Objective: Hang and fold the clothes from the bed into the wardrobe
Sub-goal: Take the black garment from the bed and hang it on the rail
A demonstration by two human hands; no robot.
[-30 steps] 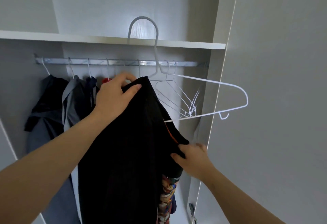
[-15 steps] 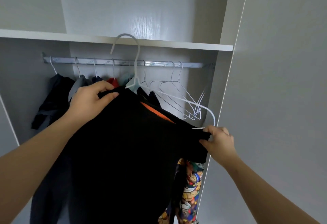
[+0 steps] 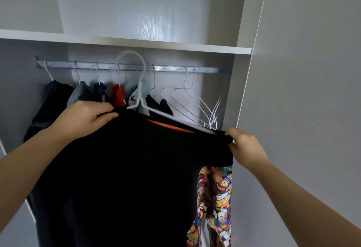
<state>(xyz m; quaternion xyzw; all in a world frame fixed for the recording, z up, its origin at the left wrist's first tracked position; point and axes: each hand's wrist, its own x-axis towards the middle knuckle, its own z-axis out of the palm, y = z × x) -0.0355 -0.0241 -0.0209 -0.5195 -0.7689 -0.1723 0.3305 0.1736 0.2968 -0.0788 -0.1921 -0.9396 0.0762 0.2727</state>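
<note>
A black garment [image 3: 127,168] with an orange inner trim hangs on a white wire hanger [image 3: 140,94], held up in front of the open wardrobe. My left hand [image 3: 86,117] grips the garment's left shoulder. My right hand [image 3: 244,145] pinches its right shoulder at the hanger's end. The hanger's hook is level with the metal rail [image 3: 127,67]; whether it rests on the rail I cannot tell. A colourful cartoon-print cloth [image 3: 214,198] hangs below the garment's right side.
Several clothes [image 3: 58,98] hang on the rail's left half, dark, grey, red and pale blue. Empty white wire hangers [image 3: 187,102] hang on the right half. A white shelf [image 3: 175,45] runs above the rail. The wardrobe door [image 3: 312,90] stands at the right.
The hanger has come down from above the shelf to rail level and moved left. My right hand went from the garment's lower edge up to its right shoulder, spreading it over the hanger.
</note>
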